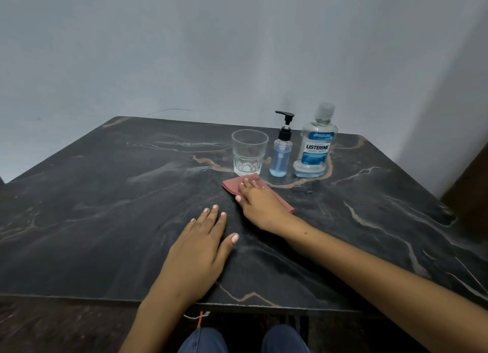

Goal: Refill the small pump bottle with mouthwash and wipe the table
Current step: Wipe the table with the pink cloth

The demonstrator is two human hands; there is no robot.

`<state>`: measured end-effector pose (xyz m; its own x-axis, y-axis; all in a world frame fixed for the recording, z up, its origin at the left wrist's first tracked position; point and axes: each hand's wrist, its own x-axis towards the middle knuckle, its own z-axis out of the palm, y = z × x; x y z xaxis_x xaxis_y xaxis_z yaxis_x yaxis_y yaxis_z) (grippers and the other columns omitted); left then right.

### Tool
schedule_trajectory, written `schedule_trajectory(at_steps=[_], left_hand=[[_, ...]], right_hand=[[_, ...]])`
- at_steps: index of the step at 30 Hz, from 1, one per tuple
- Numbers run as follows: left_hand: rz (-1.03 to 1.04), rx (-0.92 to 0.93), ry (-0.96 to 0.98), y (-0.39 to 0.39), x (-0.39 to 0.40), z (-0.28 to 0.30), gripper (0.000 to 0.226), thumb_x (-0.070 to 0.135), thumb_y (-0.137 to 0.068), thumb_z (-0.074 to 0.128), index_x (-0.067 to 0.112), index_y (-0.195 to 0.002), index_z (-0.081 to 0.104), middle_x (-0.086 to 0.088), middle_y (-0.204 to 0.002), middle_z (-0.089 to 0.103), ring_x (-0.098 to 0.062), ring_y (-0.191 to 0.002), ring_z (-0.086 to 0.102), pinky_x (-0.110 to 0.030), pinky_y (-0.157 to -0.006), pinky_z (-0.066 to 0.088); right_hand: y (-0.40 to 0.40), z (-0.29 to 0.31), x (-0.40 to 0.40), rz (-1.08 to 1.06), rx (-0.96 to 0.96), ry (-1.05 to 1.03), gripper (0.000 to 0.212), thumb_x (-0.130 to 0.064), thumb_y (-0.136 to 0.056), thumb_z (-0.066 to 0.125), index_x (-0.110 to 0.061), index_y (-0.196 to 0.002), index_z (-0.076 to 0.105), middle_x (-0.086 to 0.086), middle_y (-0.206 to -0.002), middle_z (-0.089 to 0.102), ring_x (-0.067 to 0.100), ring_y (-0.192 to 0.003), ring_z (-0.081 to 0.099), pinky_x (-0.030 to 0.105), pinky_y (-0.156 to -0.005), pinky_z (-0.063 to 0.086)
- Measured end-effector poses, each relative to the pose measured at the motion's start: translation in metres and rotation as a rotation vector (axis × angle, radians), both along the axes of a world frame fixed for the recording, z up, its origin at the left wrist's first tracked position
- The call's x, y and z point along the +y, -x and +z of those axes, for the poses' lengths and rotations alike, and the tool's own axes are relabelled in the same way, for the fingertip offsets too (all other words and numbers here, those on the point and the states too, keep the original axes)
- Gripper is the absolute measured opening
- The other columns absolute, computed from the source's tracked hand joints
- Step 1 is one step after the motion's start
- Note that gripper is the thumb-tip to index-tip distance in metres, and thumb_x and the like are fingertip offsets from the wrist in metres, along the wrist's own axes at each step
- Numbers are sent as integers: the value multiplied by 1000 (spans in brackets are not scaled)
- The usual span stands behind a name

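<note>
A small clear pump bottle (281, 151) with a black pump stands upright at the back of the dark marble table (105, 207), holding pale blue liquid. Right of it stands a capped Listerine mouthwash bottle (315, 146). My right hand (260, 204) presses flat on a folded pink cloth (232, 185) just in front of the bottles, fingers straight. My left hand (200, 249) rests flat on the table nearer to me, fingers spread, holding nothing.
An empty clear drinking glass (248, 151) stands left of the pump bottle, just behind the cloth. A grey wall runs behind the table. The table's near edge is by my knees (243, 339).
</note>
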<state>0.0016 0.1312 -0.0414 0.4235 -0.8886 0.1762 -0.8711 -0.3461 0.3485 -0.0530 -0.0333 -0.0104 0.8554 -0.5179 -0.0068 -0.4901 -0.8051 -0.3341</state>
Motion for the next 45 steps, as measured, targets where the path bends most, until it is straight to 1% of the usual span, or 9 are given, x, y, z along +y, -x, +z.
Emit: schedule_trajectory(at_steps=[5,12,18,26,31,35,38,42,45], left_hand=[[4,-8,-6,0,1,1,60,49,-98,18,21,-151,10,3,-161,1,-7,-147,-3,-23,-117,-3],[14,8,-8,1,6,4,60,48,-99,19,21,-151,8,6,-160,0,-5,-146,-4,-21,-115,-4],[186,92,73,-2,16,0,68,52,-96,21,18,-151,3,0,-161,-4,-8,-147,-7,-23,-115,-4],[293,228,222,-7,22,4,95,69,-75,3,11,-151,5,-4,-161,3,-10,-147,-3,-28,-119,-3],[285,204,205,-6,22,4,94,68,-76,1,13,-151,12,-3,-160,9,-11,-147,1,-30,-117,0],[236,165,141,-4,20,5,96,68,-74,0,11,-150,15,-5,-160,11,-14,-148,4,-31,-118,5],[190,138,97,-1,15,6,96,67,-74,0,10,-150,17,-7,-160,13,-15,-148,6,-31,-117,5],[125,123,71,6,3,8,95,67,-74,-1,12,-150,16,-6,-160,11,-14,-148,5,-31,-118,5],[73,107,58,12,-4,6,90,65,-78,1,12,-150,16,-5,-160,11,-14,-148,4,-31,-118,4]], right_hand=[[-31,-2,14,58,28,-25,48,-20,-102,32,3,-144,28,18,-158,15,27,-147,11,38,-120,11],[-26,-4,12,136,10,-15,48,-20,-102,34,-2,-146,28,15,-158,15,24,-148,11,37,-120,9],[-26,0,21,317,3,-11,47,-18,-102,36,-4,-146,28,13,-158,18,21,-147,12,32,-119,8],[-31,7,45,665,-32,-201,38,-15,-101,41,-10,-138,47,3,-150,39,13,-144,25,33,-120,12],[0,9,37,773,-18,-314,38,-10,-99,45,-2,-136,48,7,-154,32,15,-144,27,37,-119,23],[34,12,23,805,53,-407,35,-3,-96,49,2,-131,53,10,-150,38,15,-145,25,37,-120,19],[65,14,13,769,101,-503,38,-4,-96,49,-1,-134,49,5,-151,38,6,-143,26,24,-120,13],[110,16,3,691,65,-521,36,-8,-96,51,-7,-132,54,-1,-147,43,6,-143,27,39,-122,11],[149,13,-4,572,-9,-528,34,-9,-95,52,-10,-128,58,-6,-144,48,8,-141,32,38,-121,13]])
